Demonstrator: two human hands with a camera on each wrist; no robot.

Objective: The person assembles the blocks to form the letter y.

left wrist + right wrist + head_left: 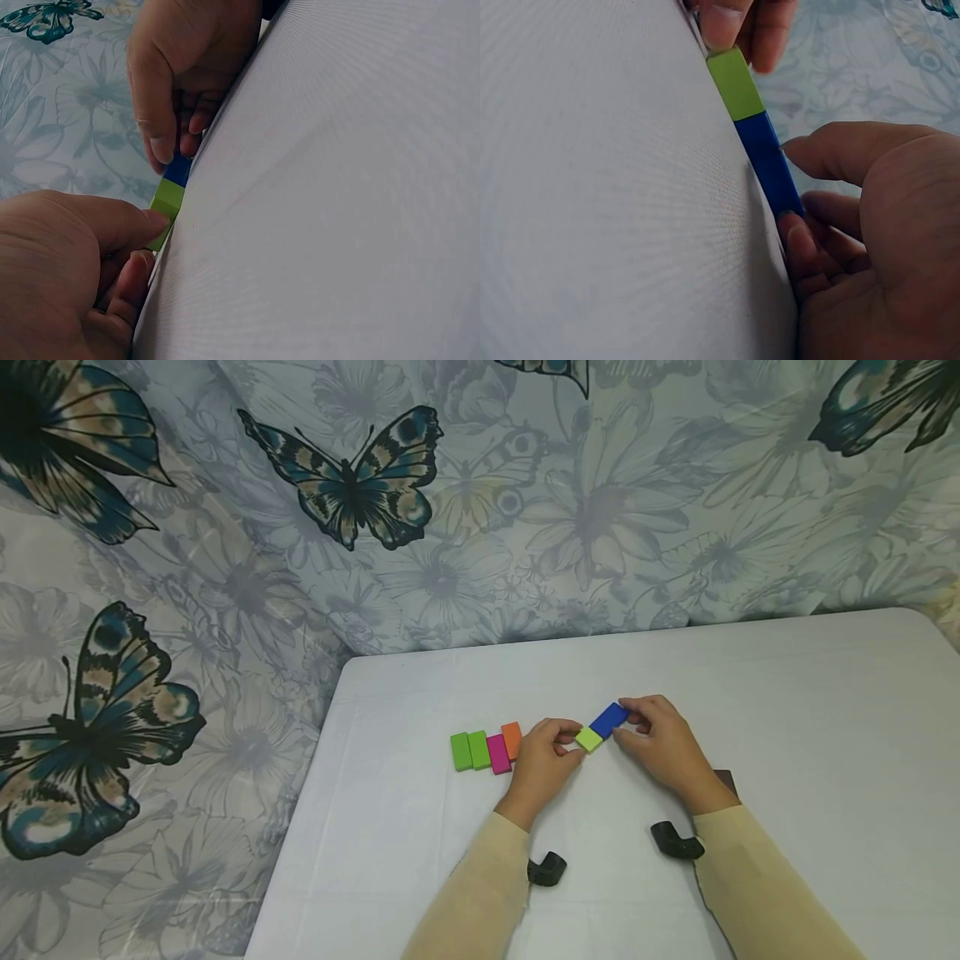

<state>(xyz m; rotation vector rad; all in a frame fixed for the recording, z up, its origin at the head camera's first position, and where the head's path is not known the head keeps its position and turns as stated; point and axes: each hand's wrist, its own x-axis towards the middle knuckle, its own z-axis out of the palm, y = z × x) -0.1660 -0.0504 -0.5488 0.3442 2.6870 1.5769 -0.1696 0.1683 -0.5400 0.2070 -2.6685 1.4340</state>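
Note:
A light green block (588, 740) and a blue block (609, 720) lie end to end on the white tabletop, in a slanting line between the hands. My left hand (542, 770) pinches the green block at its outer end, thumb and fingertips on either side. At the blue block's far end, my right hand (669, 753) holds it between thumb and fingers. Seen from the right wrist, the green end face (736, 84) meets the blue one (769, 161) with no visible gap. The left wrist view shows the left thumb (127, 223) on the green block.
Left of my left hand stand two green blocks (469, 751), a magenta block (498, 754) and an orange block (512, 739), side by side and partly behind that hand. A butterfly-patterned cloth (480, 527) hangs behind the white table (825, 735).

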